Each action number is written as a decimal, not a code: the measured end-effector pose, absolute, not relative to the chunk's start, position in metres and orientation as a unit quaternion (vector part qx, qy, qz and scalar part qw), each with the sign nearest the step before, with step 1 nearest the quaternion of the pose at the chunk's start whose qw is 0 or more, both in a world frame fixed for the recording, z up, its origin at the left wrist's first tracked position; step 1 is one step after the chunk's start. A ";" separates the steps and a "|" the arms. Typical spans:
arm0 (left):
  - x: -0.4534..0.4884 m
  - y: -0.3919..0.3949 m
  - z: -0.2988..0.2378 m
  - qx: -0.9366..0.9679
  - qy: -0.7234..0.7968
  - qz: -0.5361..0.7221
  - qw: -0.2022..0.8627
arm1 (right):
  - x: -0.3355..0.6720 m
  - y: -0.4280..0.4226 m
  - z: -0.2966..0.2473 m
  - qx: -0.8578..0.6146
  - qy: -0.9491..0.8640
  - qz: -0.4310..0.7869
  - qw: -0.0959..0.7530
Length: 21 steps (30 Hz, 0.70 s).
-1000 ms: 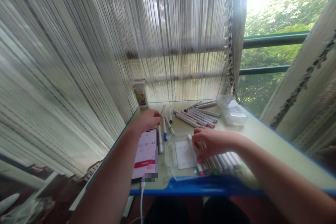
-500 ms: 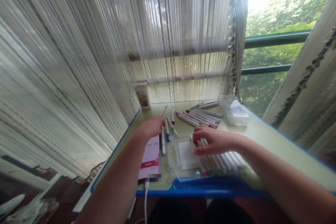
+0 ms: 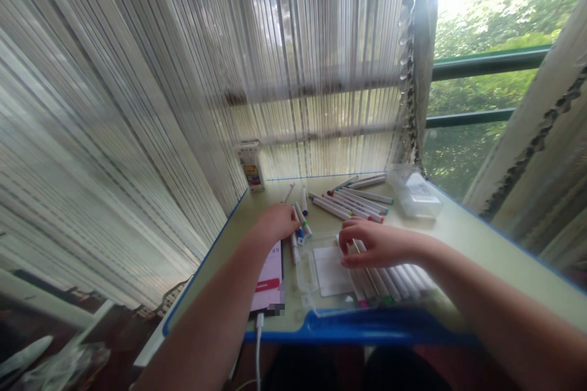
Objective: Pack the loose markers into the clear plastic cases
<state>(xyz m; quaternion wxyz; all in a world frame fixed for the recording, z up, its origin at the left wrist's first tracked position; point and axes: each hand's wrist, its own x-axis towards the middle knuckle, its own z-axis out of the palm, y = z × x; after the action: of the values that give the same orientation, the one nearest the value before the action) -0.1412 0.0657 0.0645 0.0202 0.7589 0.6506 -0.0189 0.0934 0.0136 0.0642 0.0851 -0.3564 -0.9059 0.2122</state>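
The left hand's (image 3: 277, 222) grip at the loose markers (image 3: 303, 220) is unclear; pinching mid-barrel suits. The right hand (image 3: 373, 243), fingers parted, should steady the clear case (image 3: 304, 275) lightly.

One head-worn camera looks forward and down across the bench (image 3: 463, 229), facing the curtain (image 3: 321, 24). It seems near, though blur clouds this.

The curtain (image 3: 192, 43) across the upper left is sheer, ribbed cloth; the tabletop (image 3: 463, 256) mid-frame looks smooth with a soft sheen, its front edge (image 3: 389, 331) glossy plastic; the markers (image 3: 358, 200) look smooth and plastic; lower centre, a clear, shiny plastic case (image 3: 304, 275) and a matt, paper-like card (image 3: 328, 272); right of centre, a see-through plastic box (image 3: 419, 198).
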 end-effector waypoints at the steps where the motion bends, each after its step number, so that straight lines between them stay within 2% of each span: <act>1: -0.141 0.067 0.062 0.752 0.659 -0.015 0.016 | 0.093 0.014 0.064 -0.356 -0.906 0.212 0.086; 21: -0.141 0.072 0.055 0.760 0.650 0.010 0.016 | 0.094 0.019 0.059 -0.369 -0.906 0.190 0.079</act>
<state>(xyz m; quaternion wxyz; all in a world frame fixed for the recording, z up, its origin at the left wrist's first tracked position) -0.1415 0.0723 0.0551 0.0160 0.7596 0.6502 0.0099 0.0943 0.0186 0.0590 0.0793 -0.3693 -0.9061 0.1904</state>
